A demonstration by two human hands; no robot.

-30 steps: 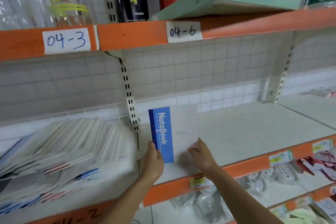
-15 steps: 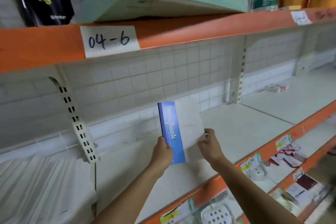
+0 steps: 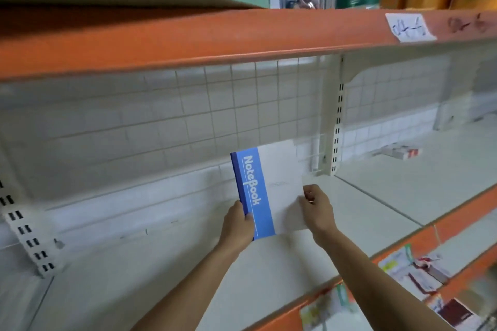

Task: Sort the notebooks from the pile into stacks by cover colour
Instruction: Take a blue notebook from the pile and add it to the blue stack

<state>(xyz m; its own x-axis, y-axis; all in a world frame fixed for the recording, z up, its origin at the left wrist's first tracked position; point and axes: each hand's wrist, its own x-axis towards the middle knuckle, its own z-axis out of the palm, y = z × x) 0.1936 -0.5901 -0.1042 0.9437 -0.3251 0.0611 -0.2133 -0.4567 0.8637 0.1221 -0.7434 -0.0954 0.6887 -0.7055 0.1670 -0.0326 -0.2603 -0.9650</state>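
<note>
A notebook (image 3: 279, 191) with a white cover and a blue band along its spine reading "NoteBook" is held upright above the white shelf board (image 3: 188, 271). My left hand (image 3: 238, 226) grips its lower left corner at the blue spine. My right hand (image 3: 317, 209) pinches its right edge. The pile of notebooks is out of view.
An orange shelf beam (image 3: 242, 35) runs overhead with a handwritten label (image 3: 408, 27). A wire grid back panel (image 3: 215, 115) and slotted uprights (image 3: 337, 121) stand behind. A small red and white box (image 3: 400, 153) lies on the right bay. Price tags hang on the lower orange edge (image 3: 454, 223).
The view has swung right, so the notebook pile at left has left the frame. Both hands have carried the notebook rightward along the shelf, still holding it upright.
</note>
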